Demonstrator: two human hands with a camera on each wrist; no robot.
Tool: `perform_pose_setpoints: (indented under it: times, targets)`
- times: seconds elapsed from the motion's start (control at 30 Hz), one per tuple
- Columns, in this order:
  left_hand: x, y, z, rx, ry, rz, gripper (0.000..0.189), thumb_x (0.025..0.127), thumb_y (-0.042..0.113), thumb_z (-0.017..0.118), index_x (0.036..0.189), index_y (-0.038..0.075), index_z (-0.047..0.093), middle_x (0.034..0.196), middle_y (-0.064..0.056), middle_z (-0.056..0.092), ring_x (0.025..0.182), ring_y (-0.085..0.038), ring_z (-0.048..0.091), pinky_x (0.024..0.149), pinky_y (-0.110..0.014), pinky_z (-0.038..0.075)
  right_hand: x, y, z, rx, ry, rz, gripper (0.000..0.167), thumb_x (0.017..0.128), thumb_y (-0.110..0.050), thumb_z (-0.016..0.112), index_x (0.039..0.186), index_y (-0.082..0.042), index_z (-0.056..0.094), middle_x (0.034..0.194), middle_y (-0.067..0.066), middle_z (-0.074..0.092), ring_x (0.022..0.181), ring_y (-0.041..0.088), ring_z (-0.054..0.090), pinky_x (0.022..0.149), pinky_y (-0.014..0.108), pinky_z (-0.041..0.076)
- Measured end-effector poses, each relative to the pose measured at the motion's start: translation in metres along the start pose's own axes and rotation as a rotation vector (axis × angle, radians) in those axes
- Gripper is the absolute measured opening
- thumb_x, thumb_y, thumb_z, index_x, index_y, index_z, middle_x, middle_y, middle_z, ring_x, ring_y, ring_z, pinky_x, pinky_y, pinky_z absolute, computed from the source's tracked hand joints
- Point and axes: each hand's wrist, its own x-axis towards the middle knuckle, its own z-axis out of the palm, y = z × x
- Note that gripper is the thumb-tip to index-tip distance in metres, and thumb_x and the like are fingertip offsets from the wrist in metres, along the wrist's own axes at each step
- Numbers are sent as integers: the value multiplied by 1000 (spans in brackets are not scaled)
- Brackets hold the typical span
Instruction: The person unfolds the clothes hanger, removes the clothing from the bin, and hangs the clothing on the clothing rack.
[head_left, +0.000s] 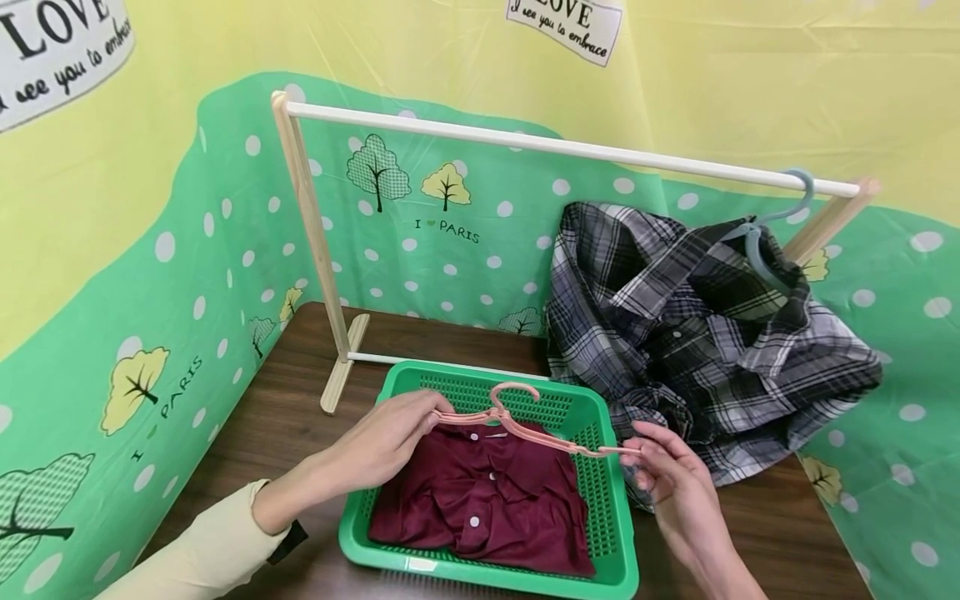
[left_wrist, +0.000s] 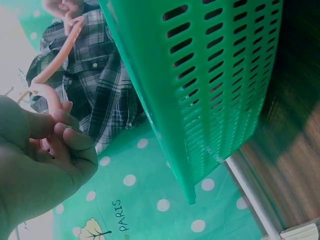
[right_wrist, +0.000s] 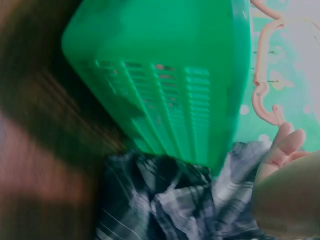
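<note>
A pink clothes hanger [head_left: 536,435] is held level above the green basket [head_left: 624,533], its hook pointing up. My left hand [head_left: 390,437] grips one end of it; in the left wrist view the fingers of that hand [left_wrist: 55,145] curl round the pink plastic. The other tip is pinched between thumb and fingers of my right hand [head_left: 678,483], which also shows in the right wrist view [right_wrist: 290,175]. Beneath the hanger, a folded maroon buttoned shirt [head_left: 480,508] lies inside the basket.
Behind the basket stands a clothes rack with a white rail [head_left: 480,135] and wooden legs [head_left: 311,225]. At its right end a black-and-grey plaid shirt [head_left: 675,325] hangs on a blue hanger [head_left: 806,196], its lower part beside the basket. Patterned cloth [head_left: 225,275] encloses the brown table [head_left: 300,350].
</note>
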Motion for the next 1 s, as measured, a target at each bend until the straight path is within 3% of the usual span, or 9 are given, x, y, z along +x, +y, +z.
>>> perform_pose_setpoints:
  times: [0.13,0.43,0.57,0.73,0.9,1.0]
  targets:
    - [0,-1,0,-16,8,-6,23,120,8,50,126,13,71,122,-1,78,109,-14,68,96,-39,59,3,6,-4,108,-28,86,46,120,3,36,137,-13,77,116,2,81,101,12,79,80,19,59]
    - [1,-2,-1,-70,44,-22,23,120,9,51,124,15,72,113,5,73,100,-10,61,89,-31,54,6,13,-3,83,-22,167,43,122,-3,38,138,-20,74,116,-5,77,109,10,76,81,20,58]
    - [0,-3,-2,-68,53,-31,23,119,7,51,123,14,72,110,5,72,98,-11,60,88,-31,53,7,11,-1,-30,23,142,44,119,2,42,136,-21,76,113,-7,78,104,7,74,83,21,58]
    - [1,-2,0,-49,37,-49,23,120,10,50,127,15,72,118,3,75,103,-11,64,91,-34,56,10,7,5,-221,96,15,44,114,10,50,132,-19,78,107,-6,82,100,7,76,91,22,58]
    - [3,2,0,-52,19,-59,22,121,14,49,133,14,68,125,-1,76,107,-13,67,94,-37,59,9,-4,23,-495,140,-107,36,108,11,64,137,-7,74,106,-6,83,101,7,75,91,19,58]
    - [4,5,1,-61,21,-64,18,121,15,50,130,13,66,115,0,75,99,-10,64,89,-33,57,8,-10,39,-655,134,-166,38,104,12,71,140,1,70,108,-7,82,102,7,73,87,17,59]
